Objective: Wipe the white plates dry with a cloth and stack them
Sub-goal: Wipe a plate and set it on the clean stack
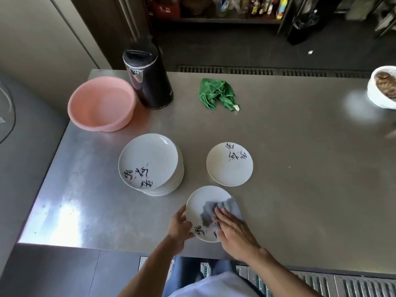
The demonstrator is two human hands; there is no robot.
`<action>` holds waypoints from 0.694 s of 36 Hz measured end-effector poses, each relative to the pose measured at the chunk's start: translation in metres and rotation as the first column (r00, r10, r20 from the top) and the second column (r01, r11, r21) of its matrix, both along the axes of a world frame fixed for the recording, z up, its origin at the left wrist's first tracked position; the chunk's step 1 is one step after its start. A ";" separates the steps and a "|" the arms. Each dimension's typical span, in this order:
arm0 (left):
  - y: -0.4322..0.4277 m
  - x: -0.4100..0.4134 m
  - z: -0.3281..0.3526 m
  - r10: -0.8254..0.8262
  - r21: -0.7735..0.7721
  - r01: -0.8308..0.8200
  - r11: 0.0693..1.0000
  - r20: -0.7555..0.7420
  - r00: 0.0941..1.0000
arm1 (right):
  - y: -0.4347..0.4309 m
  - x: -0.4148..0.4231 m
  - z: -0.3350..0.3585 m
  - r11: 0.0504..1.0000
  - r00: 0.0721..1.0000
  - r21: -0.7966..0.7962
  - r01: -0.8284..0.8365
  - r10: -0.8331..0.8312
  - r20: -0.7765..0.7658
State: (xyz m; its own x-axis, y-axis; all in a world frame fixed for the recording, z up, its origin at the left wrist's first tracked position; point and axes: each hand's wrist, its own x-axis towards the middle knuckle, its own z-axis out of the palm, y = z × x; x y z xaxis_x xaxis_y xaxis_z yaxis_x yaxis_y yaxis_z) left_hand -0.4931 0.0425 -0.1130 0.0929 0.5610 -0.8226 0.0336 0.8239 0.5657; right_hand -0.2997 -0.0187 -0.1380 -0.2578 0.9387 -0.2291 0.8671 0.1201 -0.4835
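Broadly, a brushed stainless-steel table point(289, 136) fills most of the view, with its near edge running just in front of the person's body. At its far left corner sits a round pink plastic basin point(100, 103), and just beside that, on the right, stands a tall black cylindrical kettle point(150, 82) with a dark lid. Nearer and left of centre is a stack of white round plates point(150, 159); the top one carries black brush lettering and small pinkish leaf marks. To the right of the stack, apart from it, a single white plate point(229, 168) of the same pattern lies flat on the steel.

Closest to the person is a third white plate point(197, 203), in front of the other two and between them (whether it rests on the table or is lifted slightly cannot be told). The left hand point(180, 228) grips its left rim, fingers curled round the edge. The right hand point(233, 234) lies over its right half, fingers fairly straight and spread, pressing down on a crumpled grey cloth point(211, 212) that covers the middle of the plate.

A white bowl point(380, 97) with something brown in it is cut off by the right edge. A rumpled green cloth point(216, 93) lies far back, right of the kettle.
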 end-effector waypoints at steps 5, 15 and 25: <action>-0.003 0.006 0.001 -0.041 0.020 0.041 0.999 -0.020 0.999 | 0.036 -0.041 -0.005 0.987 0.987 -0.025 0.158 -0.158 0.007; 0.001 -0.007 0.001 -0.064 0.024 0.063 0.998 0.038 0.997 | 0.043 -0.027 -0.016 0.993 0.992 -0.077 0.084 -0.076 0.103; 0.000 -0.002 0.010 -0.115 0.038 0.114 0.993 0.049 0.992 | 0.037 -0.029 -0.015 0.989 0.993 -0.085 -0.118 0.117 -0.011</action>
